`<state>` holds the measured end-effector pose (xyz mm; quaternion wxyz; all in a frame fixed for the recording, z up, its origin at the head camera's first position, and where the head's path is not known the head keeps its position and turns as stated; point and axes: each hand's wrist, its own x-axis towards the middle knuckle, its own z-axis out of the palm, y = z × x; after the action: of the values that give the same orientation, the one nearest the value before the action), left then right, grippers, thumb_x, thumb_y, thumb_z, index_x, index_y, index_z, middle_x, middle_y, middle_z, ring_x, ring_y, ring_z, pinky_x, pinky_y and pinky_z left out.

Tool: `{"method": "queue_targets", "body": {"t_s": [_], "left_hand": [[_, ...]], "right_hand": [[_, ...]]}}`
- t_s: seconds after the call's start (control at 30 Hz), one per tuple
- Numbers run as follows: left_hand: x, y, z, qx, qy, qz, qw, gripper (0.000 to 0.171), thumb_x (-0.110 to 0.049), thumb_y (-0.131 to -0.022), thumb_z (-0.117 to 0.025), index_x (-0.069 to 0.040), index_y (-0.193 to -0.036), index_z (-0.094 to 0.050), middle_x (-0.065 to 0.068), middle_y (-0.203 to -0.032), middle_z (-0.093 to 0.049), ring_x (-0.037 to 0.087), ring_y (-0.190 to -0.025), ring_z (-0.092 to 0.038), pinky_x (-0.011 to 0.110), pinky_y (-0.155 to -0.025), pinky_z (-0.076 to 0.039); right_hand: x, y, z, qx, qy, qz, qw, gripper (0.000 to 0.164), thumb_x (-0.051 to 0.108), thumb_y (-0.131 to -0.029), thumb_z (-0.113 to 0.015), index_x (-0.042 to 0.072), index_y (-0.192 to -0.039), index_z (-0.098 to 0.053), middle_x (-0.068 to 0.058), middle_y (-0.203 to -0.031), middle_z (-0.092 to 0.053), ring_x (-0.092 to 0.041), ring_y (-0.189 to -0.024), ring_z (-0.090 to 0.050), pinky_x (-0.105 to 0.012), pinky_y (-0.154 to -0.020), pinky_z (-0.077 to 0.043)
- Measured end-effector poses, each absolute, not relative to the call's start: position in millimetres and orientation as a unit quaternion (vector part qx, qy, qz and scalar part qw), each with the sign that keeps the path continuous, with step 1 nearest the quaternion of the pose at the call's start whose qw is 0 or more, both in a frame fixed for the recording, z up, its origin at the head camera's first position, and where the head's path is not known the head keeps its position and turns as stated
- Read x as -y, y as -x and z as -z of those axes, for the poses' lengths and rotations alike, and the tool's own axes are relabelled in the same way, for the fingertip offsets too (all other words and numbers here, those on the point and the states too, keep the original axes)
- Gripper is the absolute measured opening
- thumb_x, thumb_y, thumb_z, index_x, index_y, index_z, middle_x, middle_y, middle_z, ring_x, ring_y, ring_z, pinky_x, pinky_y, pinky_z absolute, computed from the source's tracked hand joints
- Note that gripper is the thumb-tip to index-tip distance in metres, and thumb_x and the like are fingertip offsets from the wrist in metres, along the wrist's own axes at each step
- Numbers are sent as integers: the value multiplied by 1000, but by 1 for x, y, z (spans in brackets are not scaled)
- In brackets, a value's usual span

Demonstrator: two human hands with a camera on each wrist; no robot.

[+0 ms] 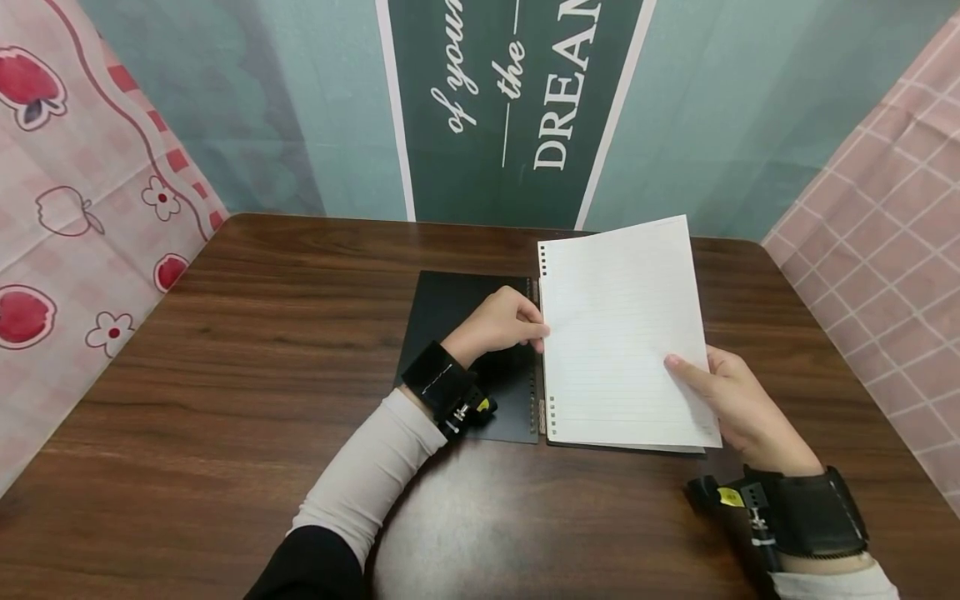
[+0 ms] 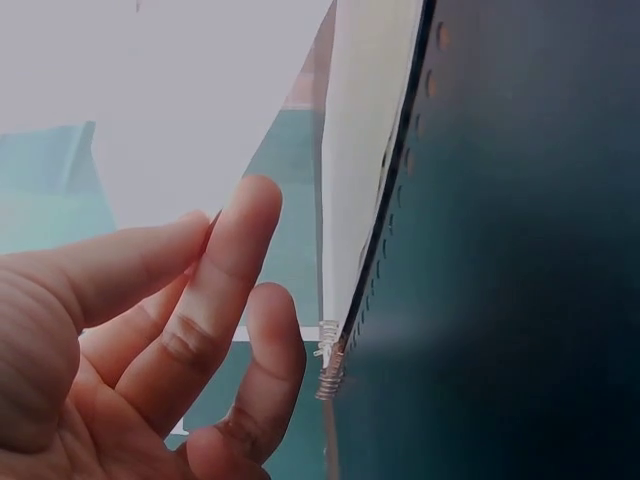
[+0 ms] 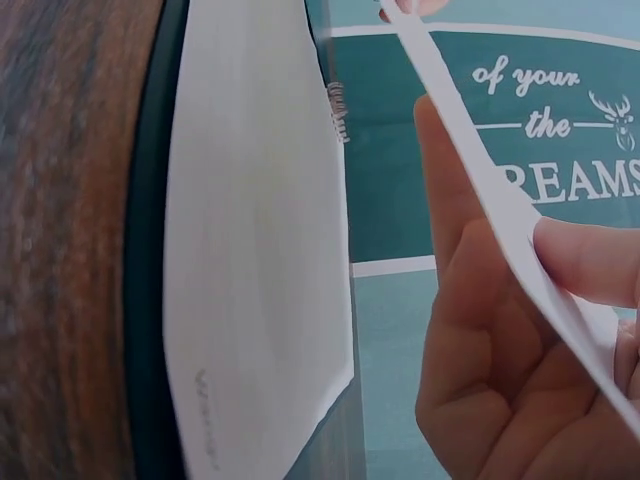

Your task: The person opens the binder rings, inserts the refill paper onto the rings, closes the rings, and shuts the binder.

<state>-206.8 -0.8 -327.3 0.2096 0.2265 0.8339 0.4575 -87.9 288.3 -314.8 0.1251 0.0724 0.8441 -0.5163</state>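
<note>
A lined loose-leaf sheet stack with punched holes along its left edge is held up over an open black binder. My left hand pinches the punched edge between thumb and forefinger. At the other side, my right hand grips the right edge, thumb on the front and fingers behind, as the right wrist view also shows. Below the held paper, more white paper lies on the binder's right side. The binder's ring spine appears beside my left fingers. How many sheets I hold, I cannot tell.
The binder lies on a brown wooden table. A green backdrop with white lettering hangs behind the table. Pink patterned cloth flanks the left, and pink checked cloth the right.
</note>
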Motion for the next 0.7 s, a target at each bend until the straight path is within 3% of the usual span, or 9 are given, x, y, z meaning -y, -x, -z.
{"method": "queue_targets", "body": {"t_s": [0.17, 0.37, 0.6, 0.7], "left_hand": [[-1, 207, 329, -834, -223, -458, 212, 15, -15, -95, -67, -6, -89, -77, 6, -75, -75, 25, -78, -67, 20, -62, -46], [-3, 207, 334, -841, -211, -447, 218, 11, -14, -93, -69, -8, -88, -78, 4, -76, -75, 13, -70, -61, 21, -64, -43], [-6, 208, 338, -850, -201, -434, 219, 8, -11, -91, -71, -9, -88, -78, 2, -74, -75, 13, -78, -64, 23, -69, -40], [-6, 208, 339, -854, -201, -427, 217, 7, -11, -91, -72, -9, -88, -78, 2, -74, -75, 12, -77, -63, 22, -68, -39]], "right_hand": [[-288, 88, 316, -848, -76, 509, 125, 66, 37, -105, -47, -11, -148, -31, 18, -92, -64, -4, -83, -66, -30, -70, -56], [-286, 88, 319, -853, -74, 502, 124, 64, 35, -105, -46, -12, -147, -32, 13, -94, -64, -5, -81, -65, -30, -68, -55], [-284, 87, 318, -872, -76, 469, 122, 63, 37, -105, -45, -10, -146, -36, -18, -120, -60, -5, -85, -63, -29, -71, -54], [-284, 87, 320, -871, -73, 470, 125, 63, 36, -106, -45, -11, -146, -35, -25, -127, -56, -4, -87, -62, -29, -72, -54]]}}
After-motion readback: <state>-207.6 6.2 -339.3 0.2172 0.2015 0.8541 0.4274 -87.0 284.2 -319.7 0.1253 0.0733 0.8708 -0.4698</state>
